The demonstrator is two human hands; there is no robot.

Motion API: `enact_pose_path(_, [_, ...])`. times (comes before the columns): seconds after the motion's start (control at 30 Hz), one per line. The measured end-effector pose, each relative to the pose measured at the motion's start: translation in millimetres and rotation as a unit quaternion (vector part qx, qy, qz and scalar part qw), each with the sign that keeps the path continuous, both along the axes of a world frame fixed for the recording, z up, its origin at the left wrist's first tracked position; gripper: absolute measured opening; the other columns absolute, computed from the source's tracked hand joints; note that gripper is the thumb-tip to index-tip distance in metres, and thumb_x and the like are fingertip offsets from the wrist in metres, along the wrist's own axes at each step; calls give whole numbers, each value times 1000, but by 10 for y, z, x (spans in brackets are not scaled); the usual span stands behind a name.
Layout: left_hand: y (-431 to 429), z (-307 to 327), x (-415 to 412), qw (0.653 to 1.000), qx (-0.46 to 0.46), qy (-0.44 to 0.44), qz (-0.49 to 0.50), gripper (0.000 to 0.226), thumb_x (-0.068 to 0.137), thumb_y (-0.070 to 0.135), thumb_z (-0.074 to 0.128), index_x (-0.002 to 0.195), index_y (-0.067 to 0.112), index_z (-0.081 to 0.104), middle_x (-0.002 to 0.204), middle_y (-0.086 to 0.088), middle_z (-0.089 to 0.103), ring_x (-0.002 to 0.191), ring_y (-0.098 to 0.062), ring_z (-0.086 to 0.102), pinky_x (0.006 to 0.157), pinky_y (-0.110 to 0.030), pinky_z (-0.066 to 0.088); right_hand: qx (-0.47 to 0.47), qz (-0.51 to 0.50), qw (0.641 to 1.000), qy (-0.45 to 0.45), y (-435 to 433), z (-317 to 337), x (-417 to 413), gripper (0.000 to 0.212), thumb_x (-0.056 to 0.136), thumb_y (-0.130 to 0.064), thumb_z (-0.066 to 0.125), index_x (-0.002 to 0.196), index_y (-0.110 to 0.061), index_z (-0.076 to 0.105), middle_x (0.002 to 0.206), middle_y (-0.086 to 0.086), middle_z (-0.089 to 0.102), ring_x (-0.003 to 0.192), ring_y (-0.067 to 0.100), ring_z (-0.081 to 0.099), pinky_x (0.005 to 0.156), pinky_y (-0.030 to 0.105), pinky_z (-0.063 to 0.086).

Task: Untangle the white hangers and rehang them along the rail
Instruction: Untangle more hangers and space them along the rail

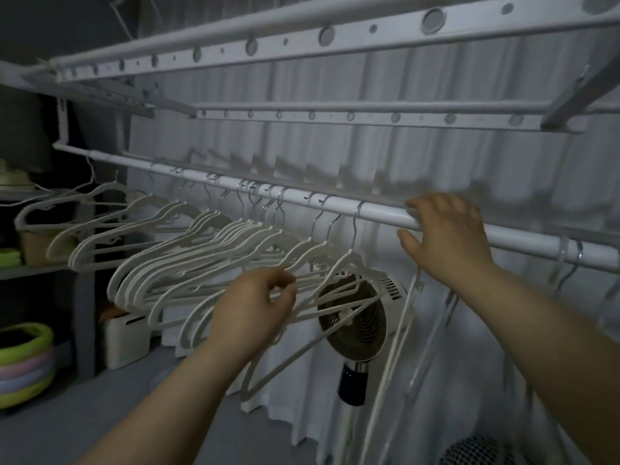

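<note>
Far left of the rail [379,213], white hangers [100,209] hang spaced out, looks done. The middle bunch [201,260] is crowded and overlapping, so I'd say most of the work is left. My left hand [255,303] pinches a hanger from that bunch in its fingers [285,286]; right hand [446,236] rests on the rail, fingers spread

Looking forward and slightly down from head height through one wide-angle lens, facing the rail [379,214] and its white hangers [188,263] slanting across mid-frame, sitting close, with the right hand [446,236] touching the rail, catching drying rack [302,38] above and floor [67,414] below.
</note>
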State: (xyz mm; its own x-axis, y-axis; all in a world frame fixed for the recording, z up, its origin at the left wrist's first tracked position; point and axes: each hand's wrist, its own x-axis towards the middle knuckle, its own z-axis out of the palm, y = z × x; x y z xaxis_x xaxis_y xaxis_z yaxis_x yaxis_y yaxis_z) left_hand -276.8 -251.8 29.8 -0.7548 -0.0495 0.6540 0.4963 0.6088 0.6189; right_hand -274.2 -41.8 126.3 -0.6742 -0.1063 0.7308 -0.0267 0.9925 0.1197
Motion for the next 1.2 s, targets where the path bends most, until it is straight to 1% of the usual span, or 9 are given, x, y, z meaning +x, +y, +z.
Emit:
enact_pose_path(0.13, [-268,-93,-224,983,-138,56,109,41,76,29,51,108,8,66,109,-14,65,103,-38,59,84,-42,47,22,-6,1000,-15,-170,24,-93,44,89,-32,50,129,-14,45,131,8,48,123,27,37,95,29,13])
enact_pose_path(0.27, [-431,-182,-357,960,-245,-39,131,39,89,38,48,126,24,49,122,0,60,118,-24,50,91,-31,39,12,-18,1000,-22,-264,2,-176,43,88,-33,49,125,-11,49,129,10,51,121,28,39,102,32,14])
enact_pose_path(0.4, [-484,-202,-466,969,-232,11,85,14,77,28,65,85,18,69,81,-4,71,80,-27,67,51,-24,36,7,-43,998,-35,-358,-36,-248,45,89,-30,51,130,-14,45,135,8,46,126,26,35,108,34,13])
enact_pose_path(0.53, [-517,-200,-553,976,-206,2,68,35,90,25,50,126,26,52,120,1,62,110,-21,59,79,-27,47,15,-47,998,-36,-500,-52,-343,48,89,-34,51,131,-14,43,137,7,44,128,25,33,111,35,10])
enact_pose_path(0.7, [-647,-172,-626,957,-267,98,59,12,49,7,75,60,13,72,55,-4,63,46,-27,61,32,-29,43,32,-72,996,-44,-616,-67,-469,53,89,-38,50,135,-16,38,140,6,40,131,24,29,114,38,7])
enact_pose_path(0.83, [-686,-67,-628,956,-280,61,54,17,51,8,83,59,12,69,61,-4,61,53,-26,61,36,-25,33,44,-110,992,-50,-636,-75,-521,54,89,-34,49,137,-16,33,141,6,37,131,25,28,114,40,7])
enact_pose_path(0.9, [-656,-25,-639,967,-243,40,59,6,78,18,65,83,14,68,85,-2,64,76,-25,64,52,-28,35,39,-128,990,-49,-624,-69,-524,53,89,-32,50,136,-17,33,139,6,40,130,26,31,114,41,9])
enact_pose_path(0.97, [-633,-20,-681,969,-238,36,59,20,91,27,46,100,19,61,103,2,62,96,-21,60,66,-26,37,29,-136,989,-48,-603,-66,-518,53,88,-30,51,136,-18,33,137,6,43,129,26,33,114,42,9])
enact_pose_path(1.2, [-465,68,-820,980,-195,-24,-13,19,90,27,48,98,15,62,96,-8,70,96,-28,62,75,-31,45,17,-103,993,-52,-518,-73,-422,59,89,-31,49,142,-18,25,142,4,37,132,23,28,115,40,6])
